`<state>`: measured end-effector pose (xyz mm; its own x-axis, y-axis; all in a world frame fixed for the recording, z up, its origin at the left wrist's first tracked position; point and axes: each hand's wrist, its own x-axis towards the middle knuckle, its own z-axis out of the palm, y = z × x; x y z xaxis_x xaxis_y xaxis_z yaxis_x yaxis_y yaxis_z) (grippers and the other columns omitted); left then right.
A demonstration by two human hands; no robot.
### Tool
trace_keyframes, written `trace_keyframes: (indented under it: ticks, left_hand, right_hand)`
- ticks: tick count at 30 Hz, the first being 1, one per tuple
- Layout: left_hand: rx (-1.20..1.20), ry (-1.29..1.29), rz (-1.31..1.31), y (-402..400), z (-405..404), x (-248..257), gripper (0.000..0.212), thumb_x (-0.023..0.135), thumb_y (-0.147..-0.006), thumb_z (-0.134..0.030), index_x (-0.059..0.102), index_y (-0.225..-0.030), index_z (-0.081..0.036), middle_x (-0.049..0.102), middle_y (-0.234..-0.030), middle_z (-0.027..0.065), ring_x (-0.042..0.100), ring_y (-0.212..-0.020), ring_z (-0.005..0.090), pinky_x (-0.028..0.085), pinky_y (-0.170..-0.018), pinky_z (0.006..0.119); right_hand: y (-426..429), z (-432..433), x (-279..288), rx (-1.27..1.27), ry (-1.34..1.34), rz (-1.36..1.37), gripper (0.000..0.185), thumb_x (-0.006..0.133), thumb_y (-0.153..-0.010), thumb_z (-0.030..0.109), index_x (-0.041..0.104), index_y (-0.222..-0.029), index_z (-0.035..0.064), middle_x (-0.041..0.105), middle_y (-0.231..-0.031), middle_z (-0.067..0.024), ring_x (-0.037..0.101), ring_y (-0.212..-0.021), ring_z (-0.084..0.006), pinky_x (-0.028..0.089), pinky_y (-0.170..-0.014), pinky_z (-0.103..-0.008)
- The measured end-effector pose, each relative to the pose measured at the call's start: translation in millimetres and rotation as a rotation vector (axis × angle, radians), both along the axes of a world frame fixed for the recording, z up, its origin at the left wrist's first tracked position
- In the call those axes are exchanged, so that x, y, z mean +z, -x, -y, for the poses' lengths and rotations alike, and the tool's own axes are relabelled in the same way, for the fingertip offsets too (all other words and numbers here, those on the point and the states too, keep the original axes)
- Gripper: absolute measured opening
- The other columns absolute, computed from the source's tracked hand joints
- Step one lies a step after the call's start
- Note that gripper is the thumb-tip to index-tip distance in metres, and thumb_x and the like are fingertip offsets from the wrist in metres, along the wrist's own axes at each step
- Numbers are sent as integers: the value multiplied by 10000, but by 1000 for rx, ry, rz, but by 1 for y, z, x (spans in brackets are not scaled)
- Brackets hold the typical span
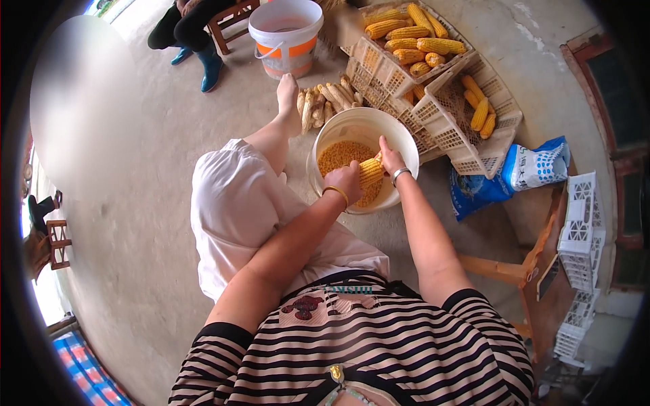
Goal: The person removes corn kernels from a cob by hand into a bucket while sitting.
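A yellow ear of dried corn [370, 172] is held above a white plastic bucket [350, 124]. My left hand [344, 181], with a yellow bangle at its wrist, closes around the near end of the ear. At the other end, my right hand [392, 158] grips it; a silver-coloured bangle circles that wrist. Rows of kernels still show on the part between my hands. Loose corn kernels [341, 151] cover the bucket's bottom. My fingers hide both ends of the ear in part. The bucket stands on the floor just beyond my lap.
Stripped cobs [325, 104] lie beyond the bucket. Plastic crates [442, 109] of corn ears [480, 114] stand to its right, near a blue-and-white bag [533, 165] and a wooden frame [492, 269]. Farther off are a white-and-orange bucket [287, 53] and a seated person in blue boots [209, 68].
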<state>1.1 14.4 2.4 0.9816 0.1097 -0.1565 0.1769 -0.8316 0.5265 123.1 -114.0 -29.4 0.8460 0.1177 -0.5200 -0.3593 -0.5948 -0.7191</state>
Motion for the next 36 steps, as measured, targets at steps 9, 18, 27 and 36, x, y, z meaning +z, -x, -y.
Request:
trace_keyframes:
  ticks: [9,18,27,36]
  left_hand:
    - [-7,-34,-29,0,-4,0,297,601,-661,-182,460,-890,-58,612,-747,161,611,-718,338,484,-641,421]
    - [-152,-115,21,2,2,-6,206,520,-747,-132,447,-926,-60,609,-793,158,622,-731,310,488,-634,404]
    - [-80,-163,57,-1,3,-11,148,471,-795,-116,441,-926,-54,600,-791,152,626,-703,303,492,-604,399]
    - [-53,-75,-31,-1,-1,-13,344,627,-672,-182,451,-935,-46,611,-800,167,615,-764,323,486,-670,397]
  right_hand:
    - [11,9,-44,138,-284,118,430,505,-851,448,585,-914,30,577,-778,-41,565,-659,-118,478,-554,-267]
    - [-1,-3,-15,59,80,-39,589,443,-832,524,628,-781,-32,625,-761,-120,584,-660,-215,457,-621,-317]
    - [19,5,-3,-74,-313,-281,647,427,-766,679,597,-832,58,574,-732,-53,560,-591,-140,465,-494,-277]
    - [5,9,-47,20,-302,-77,407,568,-808,386,625,-840,-15,604,-764,-67,547,-648,-152,444,-612,-294]
